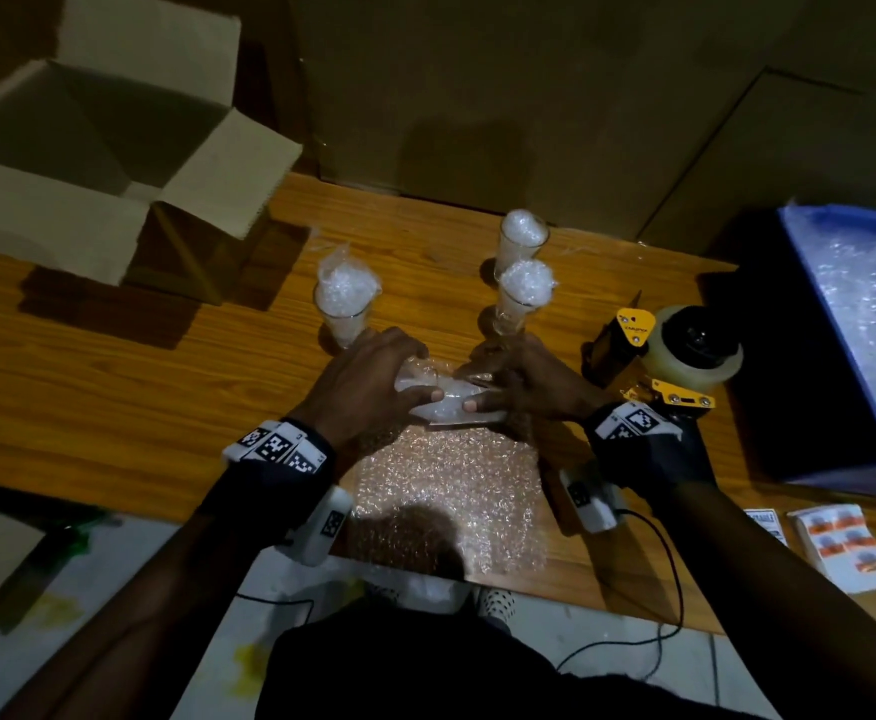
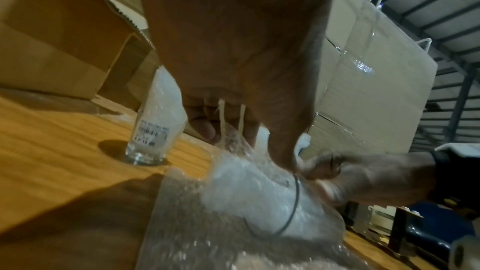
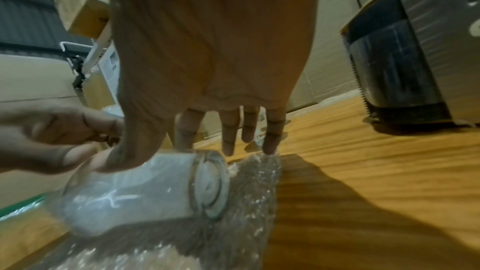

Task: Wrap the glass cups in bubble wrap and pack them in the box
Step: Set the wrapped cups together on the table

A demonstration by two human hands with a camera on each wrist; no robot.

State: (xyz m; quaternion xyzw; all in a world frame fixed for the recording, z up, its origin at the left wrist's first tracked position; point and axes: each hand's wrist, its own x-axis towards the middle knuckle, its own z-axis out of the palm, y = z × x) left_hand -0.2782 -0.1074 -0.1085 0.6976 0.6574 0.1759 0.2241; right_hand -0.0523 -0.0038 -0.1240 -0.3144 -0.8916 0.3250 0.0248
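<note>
One glass (image 1: 446, 405) lies sideways on the far edge of the bubble wrap sheet (image 1: 446, 491), wrapping barely started. The left hand (image 1: 368, 371) grips its mouth end, seemingly with the wrap. The right hand (image 1: 534, 387) rests fairly flat, thumb on it. Three stuffed glasses (image 1: 524, 283) wait upright, and the box (image 1: 61, 200) looks unpacked.

Tape dispenser (image 1: 675, 356) beside blue bin (image 1: 836, 330), labels (image 1: 841, 548) nearby

The table (image 1: 113, 366) is grained wood with a soft sheen. At ten o'clock the box (image 1: 217, 168) is plain matt cardboard. The glass cup (image 3: 145, 190) is clear and smooth; the bubble wrap (image 1: 446, 491) beneath is bumpy, glinting plastic.
</note>
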